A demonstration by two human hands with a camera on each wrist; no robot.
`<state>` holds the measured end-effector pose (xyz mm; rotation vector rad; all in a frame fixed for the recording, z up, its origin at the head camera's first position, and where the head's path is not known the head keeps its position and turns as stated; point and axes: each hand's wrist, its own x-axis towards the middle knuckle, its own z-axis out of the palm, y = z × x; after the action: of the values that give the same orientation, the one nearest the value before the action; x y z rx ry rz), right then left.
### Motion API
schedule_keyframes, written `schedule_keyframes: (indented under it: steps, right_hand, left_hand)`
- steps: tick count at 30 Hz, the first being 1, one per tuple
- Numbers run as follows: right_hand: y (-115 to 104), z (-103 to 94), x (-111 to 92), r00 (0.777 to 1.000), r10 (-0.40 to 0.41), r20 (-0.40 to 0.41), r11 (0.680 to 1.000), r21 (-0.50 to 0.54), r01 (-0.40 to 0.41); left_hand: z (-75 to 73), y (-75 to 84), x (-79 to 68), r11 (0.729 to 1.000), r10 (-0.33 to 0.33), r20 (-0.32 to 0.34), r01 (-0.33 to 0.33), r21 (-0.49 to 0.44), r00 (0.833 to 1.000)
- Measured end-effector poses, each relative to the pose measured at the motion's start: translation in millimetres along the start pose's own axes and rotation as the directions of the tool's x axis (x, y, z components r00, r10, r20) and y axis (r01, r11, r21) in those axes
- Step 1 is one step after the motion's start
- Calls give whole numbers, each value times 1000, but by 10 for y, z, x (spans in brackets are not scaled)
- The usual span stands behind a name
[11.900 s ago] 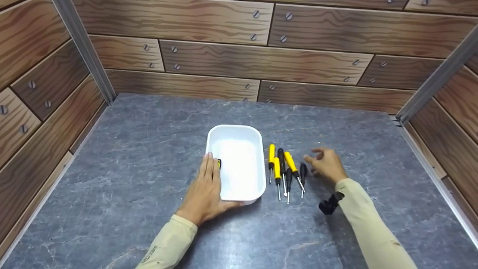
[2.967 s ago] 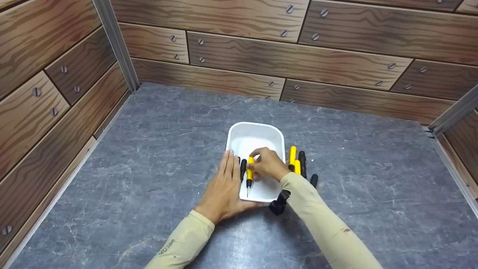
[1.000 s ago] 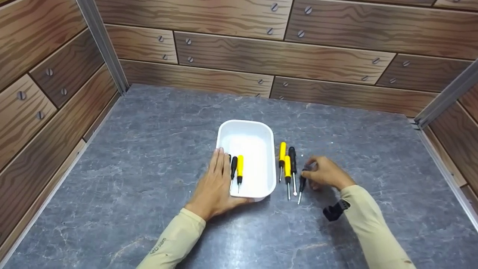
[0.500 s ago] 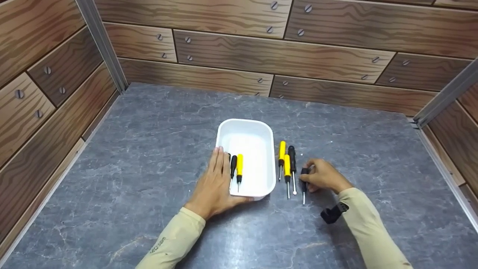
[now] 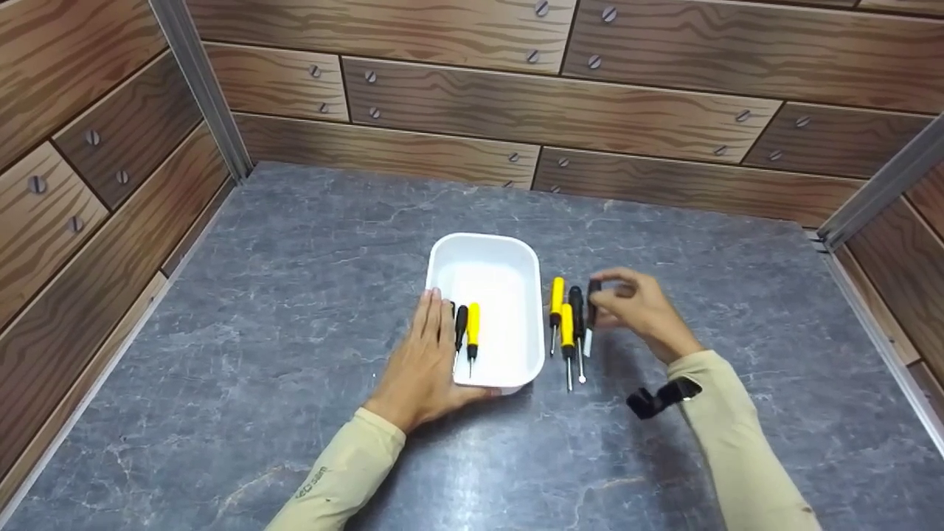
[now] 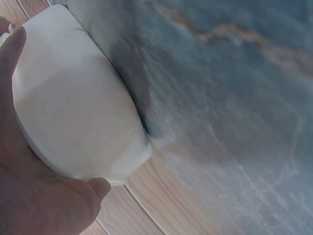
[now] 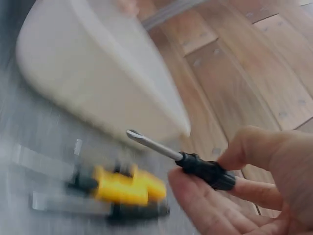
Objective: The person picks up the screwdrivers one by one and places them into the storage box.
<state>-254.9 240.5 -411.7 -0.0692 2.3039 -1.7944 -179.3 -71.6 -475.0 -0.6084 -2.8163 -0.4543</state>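
Note:
My left hand (image 5: 417, 361) rests against the near left corner of a white plastic tub (image 5: 537, 310), fingers straight along the left side and thumb along the front wall. In the left wrist view, its thumb and a fingertip touch the tub's outer wall (image 6: 78, 98). Inside the tub lie a yellow screwdriver (image 5: 473, 324) and a black screwdriver (image 5: 461, 324); the left fingers partly hide another dark handle. My right hand (image 5: 641, 310) pinches a small black-handled screwdriver (image 7: 208, 172) between thumb and fingers, above the table. Its cross-shaped tip (image 7: 134, 135) points toward the tub.
Right of the tub, two yellow screwdrivers (image 5: 567, 324) and a longer black screwdriver (image 5: 577, 310) lie side by side on the grey marbled tabletop (image 5: 332, 243). Wood-patterned panels (image 5: 442, 96) with metal corner posts wall in the back and sides.
A yellow and a black screwdriver have gone from the table into the tub. In the last second my right hand has lifted the small black screwdriver and carried it away from me.

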Motion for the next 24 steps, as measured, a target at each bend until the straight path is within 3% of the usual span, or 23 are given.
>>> schedule_keyframes:
  steps: [4, 8, 17, 24]
  right_hand:
    - [-117, 224, 85, 996, -80, -27, 988, 129, 83]
    - [-155, 468, 177, 989, -140, -51, 984, 108, 145]
    - [-155, 942, 311, 992, -127, -22, 975, -185, 121]
    - [-188, 1143, 377, 994, -100, 48, 882, -458, 111]
  left_hand:
    - [0, -2, 2, 1000, 4, -10, -4, 15, 1000]
    - [8, -3, -1, 1000, 8, -20, -7, 22, 1000]
    - [11, -4, -1, 1000, 12, -23, -12, 15, 1000]
    - [5, -9, 6, 1000, 6, -14, -5, 27, 1000]
